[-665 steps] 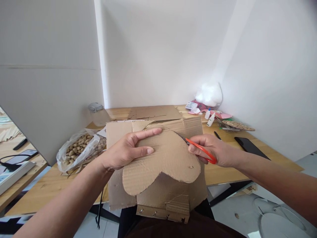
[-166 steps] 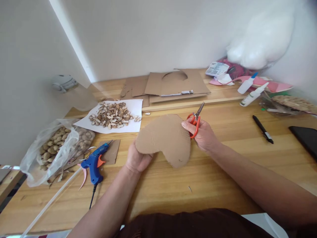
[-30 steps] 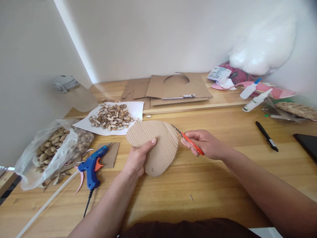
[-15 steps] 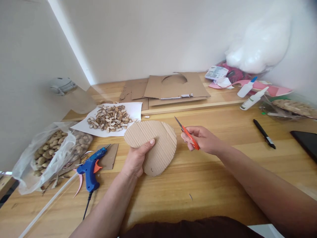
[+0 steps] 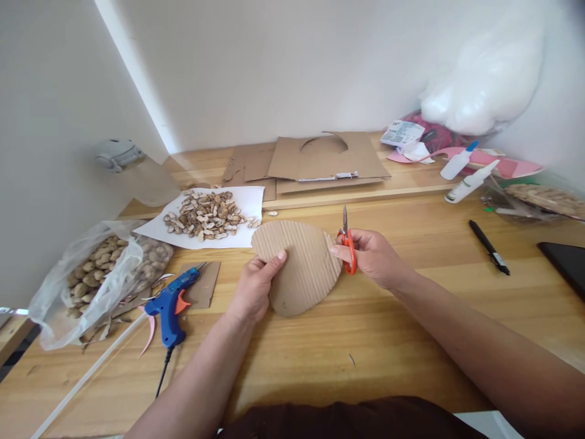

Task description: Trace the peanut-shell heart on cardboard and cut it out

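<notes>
A rounded piece of corrugated cardboard point(image 5: 304, 274) is held above the wooden table, its ribbed face towards me. My left hand point(image 5: 256, 283) grips its left edge, thumb on top and the other fingers hidden behind. In my right hand point(image 5: 372, 256) are orange-handled scissors point(image 5: 349, 250), blades together and pointing up, away from me. The right thumb tip also lies on the cardboard's right edge, so both hands touch the piece. A small dark mark shows near its lower end.
A blue glue gun point(image 5: 171, 308) lies at left beside a bag of peanuts point(image 5: 94, 268). Peanut shells point(image 5: 205, 213) cover a white paper sheet point(image 5: 192, 242). Cut cardboard sheets point(image 5: 329, 161) lie at the back. On the right are glue bottles point(image 5: 470, 182), a black pen point(image 5: 489, 247) and a dark flat object point(image 5: 564, 262).
The cardboard has shifted right and turned somewhat. My right hand has come to its right edge, and the scissors have swung from slanting left to nearly upright.
</notes>
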A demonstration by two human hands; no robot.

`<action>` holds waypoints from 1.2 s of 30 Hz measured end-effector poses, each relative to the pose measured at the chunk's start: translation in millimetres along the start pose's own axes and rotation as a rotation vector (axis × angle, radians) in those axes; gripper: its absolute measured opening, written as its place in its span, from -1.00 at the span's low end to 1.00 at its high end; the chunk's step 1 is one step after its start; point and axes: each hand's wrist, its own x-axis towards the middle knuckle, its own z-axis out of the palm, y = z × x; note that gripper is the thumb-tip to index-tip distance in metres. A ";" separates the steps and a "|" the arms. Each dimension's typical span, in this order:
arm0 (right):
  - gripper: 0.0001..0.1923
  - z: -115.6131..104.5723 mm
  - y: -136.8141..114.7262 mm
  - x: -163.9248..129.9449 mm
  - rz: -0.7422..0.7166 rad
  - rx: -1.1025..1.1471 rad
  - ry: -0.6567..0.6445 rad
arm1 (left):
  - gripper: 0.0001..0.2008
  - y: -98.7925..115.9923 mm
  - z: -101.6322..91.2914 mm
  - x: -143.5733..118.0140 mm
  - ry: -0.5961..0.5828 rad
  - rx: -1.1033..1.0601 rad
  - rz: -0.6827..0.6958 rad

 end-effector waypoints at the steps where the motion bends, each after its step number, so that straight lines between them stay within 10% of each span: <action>1: -0.64 0.2 0.3 0.1 0.011 0.018 0.018 | -0.61 0.4 -0.7 2.3 0.013 -0.032 0.014; 9: -0.64 0.0 3.6 3.1 0.040 -0.001 0.131 | -0.61 2.4 -2.7 8.8 0.195 -0.077 0.014; 15: -0.82 -7.5 -11.7 -9.8 -0.483 -0.420 0.439 | -0.59 7.6 -2.9 9.1 0.272 -0.089 0.190; 21: -0.76 -4.8 -17.9 -25.6 -0.808 -0.898 -0.018 | -0.61 16.9 -7.7 13.3 0.420 -0.078 0.289; 36: -0.68 -29.2 -4.1 10.5 -0.207 -0.775 0.352 | -0.67 9.6 -12.0 16.4 0.337 0.024 0.310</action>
